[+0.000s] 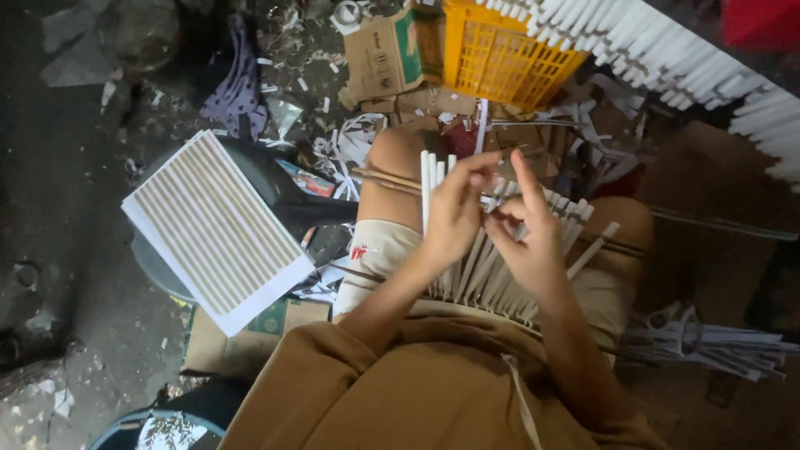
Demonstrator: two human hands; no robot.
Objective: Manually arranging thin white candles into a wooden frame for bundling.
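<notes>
Sitting over a littered floor [75,250], the person has a spread of white paper tubes [492,275] lying across the lap, between the knees. A striped board [212,229] on white sheets lies to the left, and a yellow crate [492,54] stands beyond the knees, well apart from the hands. The left hand [454,212] is closed around a few upright white tubes, and the right hand [529,237] pinches at the same bunch, forefinger raised.
</notes>
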